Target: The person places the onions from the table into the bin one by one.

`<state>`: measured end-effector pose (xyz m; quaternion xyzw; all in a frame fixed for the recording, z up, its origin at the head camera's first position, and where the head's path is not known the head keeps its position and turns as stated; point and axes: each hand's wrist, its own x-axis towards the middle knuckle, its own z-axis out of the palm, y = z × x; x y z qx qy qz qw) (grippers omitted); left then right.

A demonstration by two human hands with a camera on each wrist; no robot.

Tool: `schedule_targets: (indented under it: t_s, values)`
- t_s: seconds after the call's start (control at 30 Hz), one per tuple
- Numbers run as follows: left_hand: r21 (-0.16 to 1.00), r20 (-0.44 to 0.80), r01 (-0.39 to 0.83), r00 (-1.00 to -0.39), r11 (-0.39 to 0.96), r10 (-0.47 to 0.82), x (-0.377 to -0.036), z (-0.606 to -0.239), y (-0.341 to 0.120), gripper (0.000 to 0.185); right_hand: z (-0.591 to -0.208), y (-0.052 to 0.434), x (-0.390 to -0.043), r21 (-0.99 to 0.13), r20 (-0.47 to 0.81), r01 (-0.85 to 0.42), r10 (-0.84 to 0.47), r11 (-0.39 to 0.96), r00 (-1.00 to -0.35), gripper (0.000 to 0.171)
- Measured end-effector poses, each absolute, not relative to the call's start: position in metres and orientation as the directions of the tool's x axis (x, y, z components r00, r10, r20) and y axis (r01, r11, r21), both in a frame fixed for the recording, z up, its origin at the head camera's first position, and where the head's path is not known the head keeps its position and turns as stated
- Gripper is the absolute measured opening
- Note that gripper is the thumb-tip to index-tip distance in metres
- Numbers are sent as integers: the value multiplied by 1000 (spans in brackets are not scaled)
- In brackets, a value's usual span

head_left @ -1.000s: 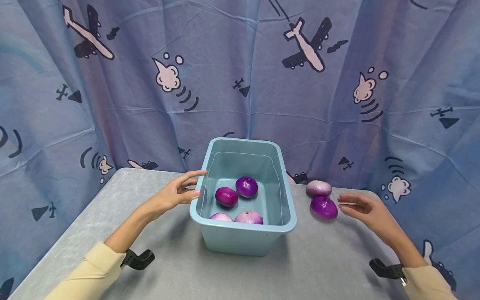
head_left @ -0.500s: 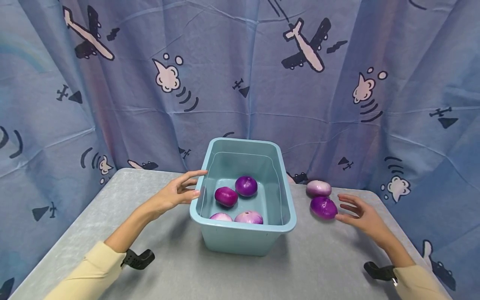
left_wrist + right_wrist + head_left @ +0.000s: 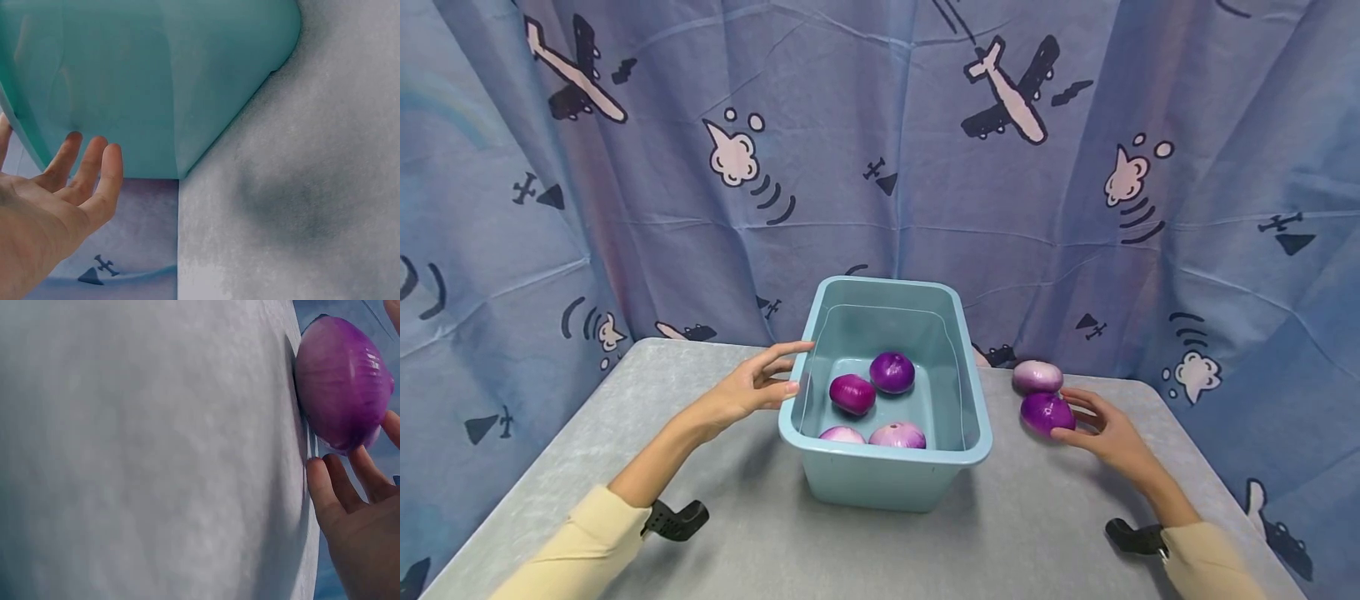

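Note:
A light blue plastic bin (image 3: 887,479) stands mid-table with several red onions inside, among them a dark purple onion (image 3: 892,372) and a magenta onion (image 3: 852,394). At its left wall is my left hand (image 3: 748,389), fingers spread; the index fingertip and thumb lie at the rim. My right hand (image 3: 1108,433) has its thumb in front of a dark purple onion (image 3: 1047,414) on the table and its fingers behind. In the right wrist view these fingers (image 3: 322,487) are spread at the onion's side, not closed round it. A paler onion (image 3: 1037,377) sits just behind, touching it.
A grey cloth-covered table (image 3: 760,533) carries everything. Directly behind its far edge hangs a blue curtain (image 3: 880,208) printed with airplanes. Black straps (image 3: 677,521) with cameras are on both wrists.
My right hand has moved left, from beside the dark purple onion to around its right side. The left hand, the bin and the onions stay where they were.

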<state>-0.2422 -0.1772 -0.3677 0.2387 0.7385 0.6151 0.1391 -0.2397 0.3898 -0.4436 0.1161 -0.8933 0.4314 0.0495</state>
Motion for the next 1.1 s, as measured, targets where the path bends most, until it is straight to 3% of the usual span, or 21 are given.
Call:
schedule_targets:
  t_s: [1.1]
  values:
    - [977, 76, 167, -853, 132, 516, -243, -370, -178, 61, -446, 382, -246, -749, 164, -217, -142, 626, -976, 67]
